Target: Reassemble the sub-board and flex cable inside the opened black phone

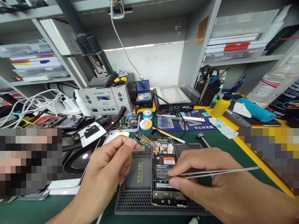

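An opened phone lies on a black honeycomb mat, its circuit board exposed at the top and its black battery below. Above the phone's upper left side, my left hand pinches a small flex cable with dark and gold parts between thumb and fingertips. The cable's far end overlaps the board's edge from this angle; whether they touch I cannot tell. My right hand grips metal tweezers over the battery, their tips pointing left near the phone's left edge.
Behind the mat are two small round tubs, a yellow-handled tool and a tray of loose parts. A grey soldering station and a flat heating plate stand farther back. At right is a yellow bottle.
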Tool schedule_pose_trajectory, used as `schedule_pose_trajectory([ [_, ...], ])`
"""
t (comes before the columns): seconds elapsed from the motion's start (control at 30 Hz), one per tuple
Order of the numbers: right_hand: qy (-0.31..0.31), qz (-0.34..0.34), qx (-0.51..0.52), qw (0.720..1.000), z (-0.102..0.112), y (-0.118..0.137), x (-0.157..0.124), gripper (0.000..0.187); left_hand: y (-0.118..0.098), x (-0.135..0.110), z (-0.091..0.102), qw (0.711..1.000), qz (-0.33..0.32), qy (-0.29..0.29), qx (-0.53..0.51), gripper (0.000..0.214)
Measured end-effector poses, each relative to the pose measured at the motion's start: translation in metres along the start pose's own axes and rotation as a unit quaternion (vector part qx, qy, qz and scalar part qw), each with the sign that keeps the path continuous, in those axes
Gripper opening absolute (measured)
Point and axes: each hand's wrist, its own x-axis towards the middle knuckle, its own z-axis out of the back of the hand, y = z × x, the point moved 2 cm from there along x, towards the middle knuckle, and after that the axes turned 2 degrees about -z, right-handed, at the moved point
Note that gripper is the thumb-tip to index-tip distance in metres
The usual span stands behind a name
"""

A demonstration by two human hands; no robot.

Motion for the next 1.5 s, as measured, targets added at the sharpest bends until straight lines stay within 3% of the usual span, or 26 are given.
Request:
schedule_pose_trajectory([
  [0.27, -0.005, -0.013, -0.021, 1.000, -0.004, -0.005, 0.000, 0.008, -0.001, -0.001, 0.000, 1.000, -0.006, 0.003, -0.006, 0.029],
  [0.63, 0.073, -0.131, 0.044, 0.988, -0.004, -0.006, 0.004, 0.017, -0.004, 0.000, -0.003, 1.000, -0.017, 0.008, 0.004, 0.029],
  [0.83, 0.108, -0.132, 0.021, 0.985, -0.005, -0.008, 0.004, 0.023, -0.006, -0.001, -0.003, 1.000, -0.020, 0.020, 0.006, 0.029],
  [0.97, 0.098, -0.103, 0.017, 0.990, -0.003, -0.005, 0.004, 0.022, -0.007, -0.002, -0.005, 0.999, -0.019, 0.027, 0.004, 0.030],
  [1.17, 0.068, -0.117, -0.012, 0.991, -0.003, -0.010, 0.002, 0.021, -0.008, -0.003, -0.004, 0.999, -0.017, 0.025, 0.013, 0.028],
  [1.5, 0.091, -0.125, -0.006, 0.988, -0.002, -0.012, 0.004, 0.023, -0.009, -0.002, -0.003, 0.999, -0.011, 0.027, 0.016, 0.030],
])
